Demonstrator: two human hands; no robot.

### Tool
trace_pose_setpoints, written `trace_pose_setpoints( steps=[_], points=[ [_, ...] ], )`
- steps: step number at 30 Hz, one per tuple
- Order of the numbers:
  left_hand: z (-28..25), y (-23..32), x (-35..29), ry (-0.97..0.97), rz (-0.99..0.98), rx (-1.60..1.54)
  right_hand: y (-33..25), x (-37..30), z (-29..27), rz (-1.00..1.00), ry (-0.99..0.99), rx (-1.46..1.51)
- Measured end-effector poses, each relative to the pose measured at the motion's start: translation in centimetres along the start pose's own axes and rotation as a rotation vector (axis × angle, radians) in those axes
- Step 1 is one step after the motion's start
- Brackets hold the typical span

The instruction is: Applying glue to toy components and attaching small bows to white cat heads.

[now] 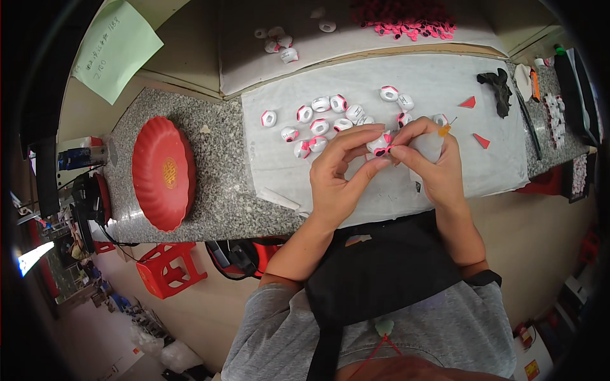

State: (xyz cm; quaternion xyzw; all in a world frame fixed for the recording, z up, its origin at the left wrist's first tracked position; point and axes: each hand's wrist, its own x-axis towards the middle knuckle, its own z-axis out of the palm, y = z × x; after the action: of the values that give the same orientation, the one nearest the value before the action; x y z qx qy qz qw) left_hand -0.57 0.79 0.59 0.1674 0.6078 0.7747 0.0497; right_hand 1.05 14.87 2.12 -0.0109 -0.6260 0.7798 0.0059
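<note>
Two hands, one tiny white-and-pink piece [379,143], and everything hinges on that little gap between them. The piece is up at the fingertips over the white sheet [492,168], about midway along it and nearer the front edge of the desk [219,149] than the back. Left hand [346,168] has a narrow pinch on it, thumb toward the front edge and fingers toward the back, so the piece sits just off those tips on the right side. Right hand [435,165] comes in from the other side, thumb and index closed down at the pink trim, with a cloudy squeeze bottle [429,146] tucked in the same hand, its orange tip [445,130] angled away toward the back right corner. Both hands look about equally near; the piece is roundish and half covered, so I can't call a long axis. The pink-and-black side seems to face the front edge. Surface-wise, a bunch of similar white pieces [319,126] sits behind and left of the hands, two red scraps [481,141] lie off to the right, and a crumpled black thing [499,92] is near the sheet's back right corner. Big red scalloped tray [145,184] toward the desk's left end, pink-and-black bits [416,28] heaped on the shelf behind, red stool [162,273] on the floor down left.
</note>
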Motion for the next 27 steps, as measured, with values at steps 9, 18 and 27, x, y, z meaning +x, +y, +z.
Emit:
trace_pose_setpoints(
  steps=[9, 18, 27],
  points=[
    [-0.6, 0.0, 0.1, -0.053, -0.106, -0.303, -0.2, -0.4, 0.3, -0.097, 0.034, -0.058],
    [-0.8, 0.5, -0.1, -0.140, -0.130, -0.338, 0.4, -0.6, 0.0, -0.043, -0.089, 0.015],
    [-0.6, 0.0, -0.3, -0.167, -0.050, -0.187, 0.8, -0.9, -0.5, -0.038, -0.086, 0.044]
  ],
)
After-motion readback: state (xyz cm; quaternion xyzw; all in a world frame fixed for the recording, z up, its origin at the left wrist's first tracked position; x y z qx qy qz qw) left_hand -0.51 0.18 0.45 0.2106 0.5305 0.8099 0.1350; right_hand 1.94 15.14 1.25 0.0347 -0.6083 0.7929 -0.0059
